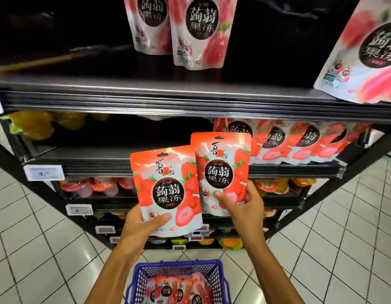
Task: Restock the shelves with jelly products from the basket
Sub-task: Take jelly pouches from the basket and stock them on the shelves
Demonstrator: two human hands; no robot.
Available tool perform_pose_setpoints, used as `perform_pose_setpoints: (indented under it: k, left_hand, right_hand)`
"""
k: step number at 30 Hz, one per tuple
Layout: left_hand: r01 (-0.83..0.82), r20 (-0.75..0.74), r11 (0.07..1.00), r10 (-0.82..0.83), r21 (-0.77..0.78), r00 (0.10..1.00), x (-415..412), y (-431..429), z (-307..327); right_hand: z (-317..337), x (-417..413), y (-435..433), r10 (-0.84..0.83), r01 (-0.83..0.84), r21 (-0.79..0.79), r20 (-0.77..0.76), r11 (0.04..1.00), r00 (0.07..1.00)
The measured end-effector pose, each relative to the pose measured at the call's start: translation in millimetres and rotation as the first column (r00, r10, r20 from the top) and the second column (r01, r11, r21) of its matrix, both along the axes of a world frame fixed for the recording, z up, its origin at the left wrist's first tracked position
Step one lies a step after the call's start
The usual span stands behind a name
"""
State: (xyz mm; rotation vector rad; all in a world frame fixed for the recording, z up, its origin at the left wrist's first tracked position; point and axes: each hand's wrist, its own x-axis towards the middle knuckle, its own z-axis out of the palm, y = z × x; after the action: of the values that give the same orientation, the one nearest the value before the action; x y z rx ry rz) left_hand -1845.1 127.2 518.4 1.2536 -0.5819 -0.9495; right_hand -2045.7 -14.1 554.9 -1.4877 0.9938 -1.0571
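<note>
Hands are raised in front of a black metal shelf unit (168, 99), each holding one red-and-white plastic pouch of strawberry jelly. The left hand (142, 224) grips the lower left corner of the left pouch (166, 189), with the thumb across the front and the fingers behind. The right hand (245, 205) pinches the bottom of the right pouch (221, 170), thumb on the front and fingers curled round the right edge. Both pouches are upright and face the camera, with their inner edges touching. The right pouch is held higher, its top in front of the second shelf.

Below the forearms, a blue plastic mesh basket (177, 265) sits on the white tiled floor (36, 238). More pouches of the same kind, the basket pouches (177, 290), lie inside it.

On the top shelf two standing pouches (196, 31) are near the middle, one partly behind the other. A tilted pouch (361, 51) is at the far right edge. The second shelf carries a row of pouches (300, 141) along its right half and yellow packs (32, 123) at the far left. The shelf below holds red-topped jelly cups (95, 185) on the left and orange-topped cups (273, 185) on the right. White price tags (44, 172) are clipped to the shelf fronts.
</note>
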Motion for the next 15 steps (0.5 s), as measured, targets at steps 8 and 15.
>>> perform_pose_setpoints:
  k: [8, 15]
  left_hand:
    - [0.022, 0.012, 1.000, -0.022, 0.003, 1.000, 14.4, -3.7, 16.6]
    - [0.015, 0.011, 1.000, -0.015, 0.015, 1.000, 34.5, -4.1, 27.2]
  right_hand:
    - [21.9, 34.1, -19.7, -0.036, 0.036, -0.016, 0.031, 0.999, 0.999]
    - [32.1, 79.0, -36.6, -0.138, 0.142, -0.086, 0.052, 0.986, 0.989]
